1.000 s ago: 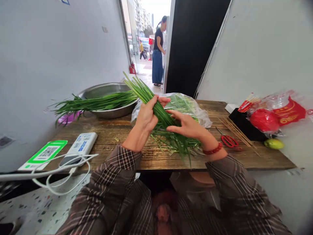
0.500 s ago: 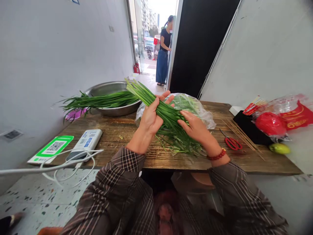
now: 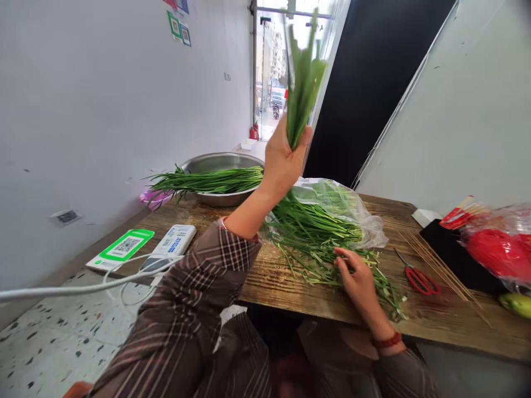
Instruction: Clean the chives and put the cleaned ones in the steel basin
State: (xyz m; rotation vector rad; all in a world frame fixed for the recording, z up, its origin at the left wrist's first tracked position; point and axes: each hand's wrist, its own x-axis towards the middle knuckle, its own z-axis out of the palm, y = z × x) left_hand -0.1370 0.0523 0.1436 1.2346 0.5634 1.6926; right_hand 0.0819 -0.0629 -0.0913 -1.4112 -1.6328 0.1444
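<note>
Raised above the table, my left hand [image 3: 286, 152] is closed around a bunch of green chives [image 3: 305, 91], whose upper ends are blurred. My right hand [image 3: 354, 273] is low over loose green scraps [image 3: 319, 265] near the table's front edge, its thumb and fingers curled towards each other; whether anything is between them is too small to tell. More chives [image 3: 315, 218] lie behind it, partly in a clear plastic bag [image 3: 369, 224]. At the back left, a metal basin [image 3: 224, 160] holds long chives [image 3: 224, 179] that hang over its rim.
On the wooden table [image 3: 265, 282], red-handled scissors [image 3: 421, 280] and thin sticks [image 3: 440, 268] lie at the right, beside a black box [image 3: 460, 257] and red packaging [image 3: 498, 251]. A QR card [image 3: 124, 247], white device [image 3: 174, 240] and cable [image 3: 99, 286] are at the left.
My left hand has lifted the bunch and turned it upright. My right hand has left the bunch and moved down to the scraps. The person in the doorway is out of sight.
</note>
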